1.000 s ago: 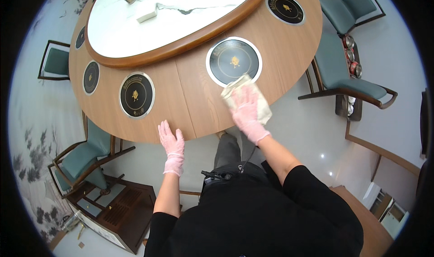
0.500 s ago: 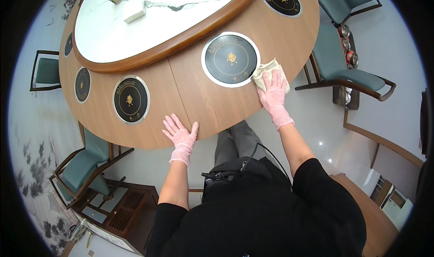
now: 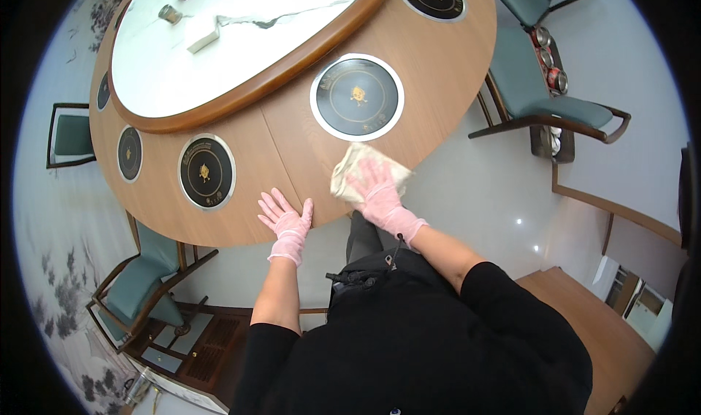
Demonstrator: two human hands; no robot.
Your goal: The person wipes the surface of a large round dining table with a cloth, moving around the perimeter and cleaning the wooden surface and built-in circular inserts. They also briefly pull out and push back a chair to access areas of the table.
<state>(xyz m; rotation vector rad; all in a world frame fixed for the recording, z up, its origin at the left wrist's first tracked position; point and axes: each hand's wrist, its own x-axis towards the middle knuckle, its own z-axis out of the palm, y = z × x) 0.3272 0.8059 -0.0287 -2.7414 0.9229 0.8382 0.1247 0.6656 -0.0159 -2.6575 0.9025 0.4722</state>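
Observation:
Both my hands wear thin pink gloves. My left hand [image 3: 287, 225] lies flat at the near edge of the round wooden table [image 3: 292, 152], fingers spread, holding nothing. Under my right hand [image 3: 380, 196] is a folded cream cloth [image 3: 349, 168], which the palm and fingers press onto the tabletop near its edge. Just beyond the cloth, a round black plate with a silver rim [image 3: 358, 97] is set in the wood. Another such black disc [image 3: 207, 171] lies up and left of my left hand.
A raised white marble-look centre [image 3: 241, 72] with a wooden rim carries a white box [image 3: 202, 33] and a small jar [image 3: 170, 14]. Green chairs [image 3: 150, 273] [image 3: 562, 112] stand around the table. Beside the right chair, a dark crate [image 3: 553, 143] holds red cans [image 3: 557, 79].
My right hand has slid the cloth left and toward me, from beside the black plate to below it. The left hand stays flat on the table. The view has shifted slightly.

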